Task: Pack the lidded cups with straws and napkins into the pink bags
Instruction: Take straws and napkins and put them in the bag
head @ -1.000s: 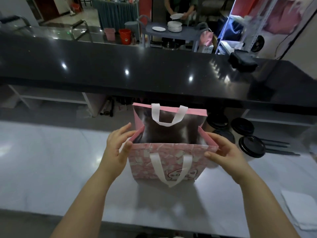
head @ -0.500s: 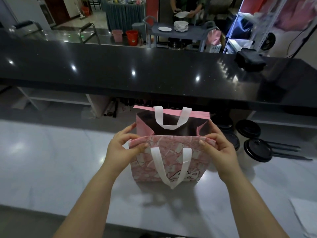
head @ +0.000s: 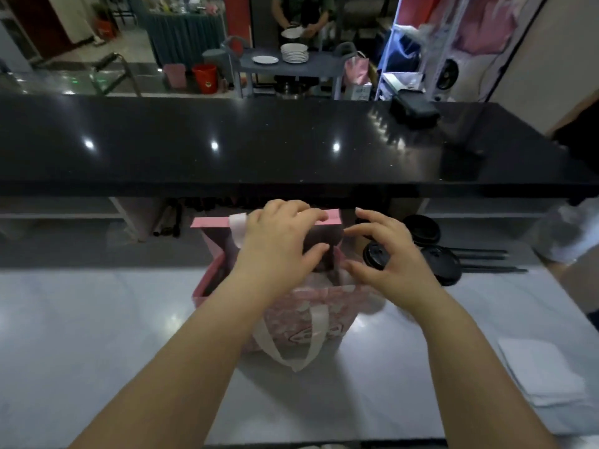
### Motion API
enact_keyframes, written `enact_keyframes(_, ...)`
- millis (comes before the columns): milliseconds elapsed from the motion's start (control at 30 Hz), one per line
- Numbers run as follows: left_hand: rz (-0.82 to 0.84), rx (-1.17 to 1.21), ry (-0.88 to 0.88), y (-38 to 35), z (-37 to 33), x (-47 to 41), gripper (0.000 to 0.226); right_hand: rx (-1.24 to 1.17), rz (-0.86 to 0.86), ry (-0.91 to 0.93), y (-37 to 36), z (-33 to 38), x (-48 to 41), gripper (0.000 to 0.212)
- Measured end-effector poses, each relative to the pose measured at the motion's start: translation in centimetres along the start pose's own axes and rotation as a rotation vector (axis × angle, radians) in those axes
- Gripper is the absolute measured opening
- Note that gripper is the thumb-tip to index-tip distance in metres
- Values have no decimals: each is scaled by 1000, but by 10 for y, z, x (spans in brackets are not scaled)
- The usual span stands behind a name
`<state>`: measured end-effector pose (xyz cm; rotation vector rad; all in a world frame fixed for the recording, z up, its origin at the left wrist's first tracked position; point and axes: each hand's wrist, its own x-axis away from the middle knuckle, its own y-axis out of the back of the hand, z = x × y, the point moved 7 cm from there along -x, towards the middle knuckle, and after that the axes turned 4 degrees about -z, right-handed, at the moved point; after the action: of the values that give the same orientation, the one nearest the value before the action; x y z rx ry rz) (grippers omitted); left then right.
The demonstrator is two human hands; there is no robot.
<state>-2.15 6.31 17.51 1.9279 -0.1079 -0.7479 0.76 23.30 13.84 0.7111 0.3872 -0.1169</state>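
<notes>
Left grip reaches across the mouth of the pink bag and pinches its far wall. The fingers are curled over the far rim and the thumb presses from the inside. It seems to pull this wall back, so that the mouth is wide enough for a cup.

Right grip is spread, with the fingers loosely bent, just beside the right side fold of the bag. The thumb is at the fold, but one cannot tell if it really touches the paper. Probably it is there to push this side outward, because the fold bends into the bag.

The bag stands upright on the white tabletop, with one white handle hanging down over its front wall. Its inside is mostly hidden by the left arm.

The cups with black lids stand close together just behind the bag on the right. The black straws lie beside them, and the white napkins lie nearer the front right. All are on the side of the right grip, so packing can begin once the bag keeps its shape alone. As far as one can see, no cup is packed yet.
</notes>
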Motion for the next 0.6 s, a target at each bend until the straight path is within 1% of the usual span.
enact_keyframes(67,32,3,-85,-20,-37,-14,43,96,-70,16,22,-5,7,43)
enact_keyframes(167,80,-11,-180,-53,-89,-29,45,201,-141,-27,61,-25,28,38)
enact_keyframes(233,123,-29,-251,-79,-123,-31,41,274,-179,-71,90,-45,50,37)
enact_keyframes(333,203,-25,-334,-122,-171,-31,36,367,-266,-203,137,-79,93,33)
enact_keyframes(400,273,4,-378,-152,-201,-27,37,395,-303,-321,163,-104,127,30)
enact_keyframes(500,380,53,-422,-197,-238,-9,43,360,-348,-498,188,-140,181,28)
enact_keyframes(600,476,114,-430,-240,-262,14,49,325,-379,-661,195,-175,229,26)
